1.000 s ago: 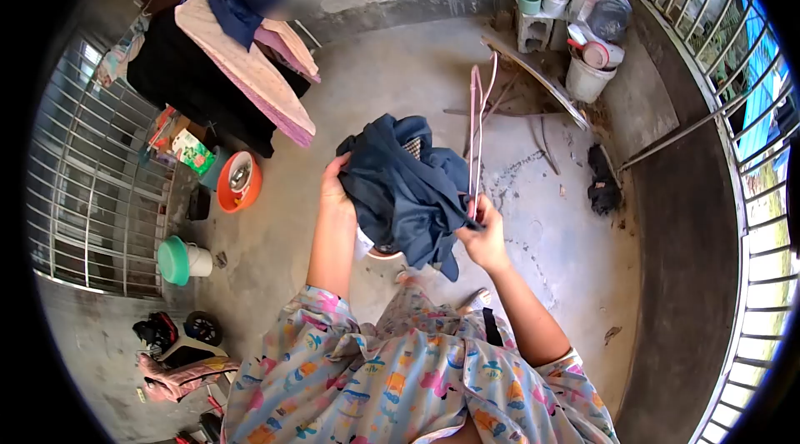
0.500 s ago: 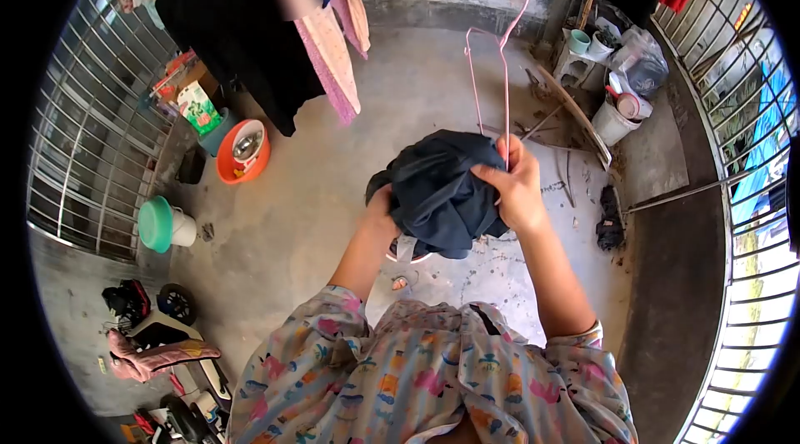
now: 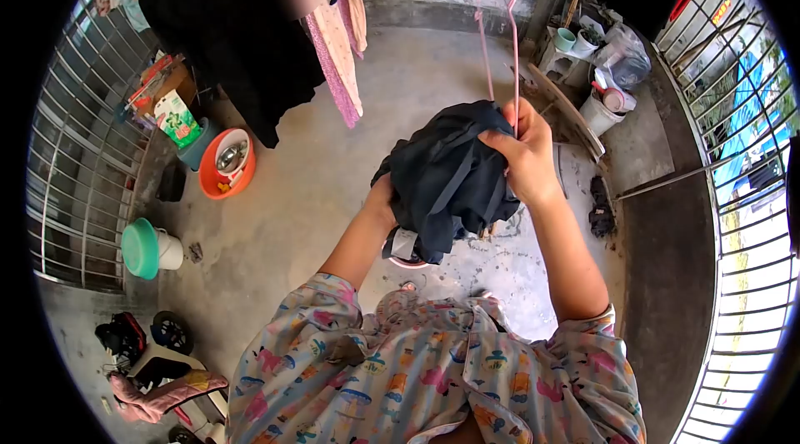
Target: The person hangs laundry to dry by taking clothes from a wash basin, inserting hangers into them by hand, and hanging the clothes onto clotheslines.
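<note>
A bunched dark garment [image 3: 450,173] hangs between my two hands in front of my body. My left hand [image 3: 385,200] is at its left side, the fingers hidden under or within the cloth. With fingers closed, my right hand [image 3: 529,148] grips the garment's upper right edge and the wire of a pink hanger [image 3: 514,23]. The hanger stands upright above the cloth, its top running up to the frame's edge. Below the garment, part of a basin rim [image 3: 408,263] shows near my feet.
Hanging clothes [image 3: 242,35] fill the upper left. An orange basin [image 3: 227,164], a green-topped bucket [image 3: 142,249] and a scooter [image 3: 158,369] stand at the left. Wooden boards [image 3: 567,110], a white bucket [image 3: 600,116] and barred windows [image 3: 754,277] are at the right.
The hanger and my right hand have risen. The garment is gathered more tightly and held farther right and higher than one second ago. The view has shifted, showing more hanging clothes.
</note>
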`<action>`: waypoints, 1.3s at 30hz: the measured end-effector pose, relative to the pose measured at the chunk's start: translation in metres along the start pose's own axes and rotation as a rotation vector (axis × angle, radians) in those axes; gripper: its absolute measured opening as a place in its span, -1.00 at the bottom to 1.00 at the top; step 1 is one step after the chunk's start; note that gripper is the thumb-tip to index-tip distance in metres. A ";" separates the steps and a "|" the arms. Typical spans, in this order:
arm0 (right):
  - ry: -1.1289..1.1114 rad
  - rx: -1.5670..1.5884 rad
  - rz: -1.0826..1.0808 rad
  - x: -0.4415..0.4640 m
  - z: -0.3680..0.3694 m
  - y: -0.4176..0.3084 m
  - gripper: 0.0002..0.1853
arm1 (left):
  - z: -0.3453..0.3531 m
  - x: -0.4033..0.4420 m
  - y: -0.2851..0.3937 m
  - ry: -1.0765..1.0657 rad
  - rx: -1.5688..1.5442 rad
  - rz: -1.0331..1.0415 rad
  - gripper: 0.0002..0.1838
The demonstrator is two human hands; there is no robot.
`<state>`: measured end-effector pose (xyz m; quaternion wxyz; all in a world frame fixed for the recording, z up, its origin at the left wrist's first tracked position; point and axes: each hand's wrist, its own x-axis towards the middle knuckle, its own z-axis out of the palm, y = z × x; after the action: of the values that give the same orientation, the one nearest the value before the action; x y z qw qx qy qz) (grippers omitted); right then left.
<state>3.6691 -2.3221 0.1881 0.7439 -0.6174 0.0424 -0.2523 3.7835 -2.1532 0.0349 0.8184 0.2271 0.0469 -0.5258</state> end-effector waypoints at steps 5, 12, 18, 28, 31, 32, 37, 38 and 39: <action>-0.005 -0.168 -0.078 0.012 -0.016 0.009 -0.66 | -0.002 -0.002 0.004 0.173 -0.039 -0.071 -0.52; 0.070 -0.128 -0.030 0.012 -0.035 0.034 -0.66 | 0.000 -0.003 -0.007 0.373 -0.088 -0.015 -0.40; 0.175 -0.092 0.034 0.023 -0.053 0.089 -0.71 | -0.027 -0.016 -0.014 0.561 -0.088 -0.066 -0.34; 0.027 -0.658 -0.105 0.019 -0.097 0.132 -0.71 | -0.022 -0.018 -0.017 0.588 0.059 0.062 -0.55; -0.015 -0.838 -0.026 0.004 -0.106 0.146 -0.66 | -0.027 -0.021 -0.012 0.582 0.047 0.107 -0.59; -0.024 -0.858 -0.003 -0.003 -0.109 0.156 -0.66 | -0.026 -0.023 -0.011 0.586 0.036 0.118 -0.60; -0.249 -0.757 0.125 -0.054 -0.108 0.196 -0.59 | 0.008 -0.036 -0.013 0.626 -0.062 0.141 -0.64; -0.310 -0.710 0.088 -0.067 -0.104 0.206 -0.54 | 0.016 -0.038 -0.015 0.636 -0.076 0.157 -0.64; -0.378 -0.666 -0.045 -0.079 -0.101 0.219 -0.52 | 0.025 -0.039 -0.017 0.645 -0.084 0.163 -0.64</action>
<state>3.6332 -2.3546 -0.0606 0.4915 -0.8617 -0.0292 -0.1228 3.7471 -2.1372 0.0634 0.8093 0.3510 0.3068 -0.3572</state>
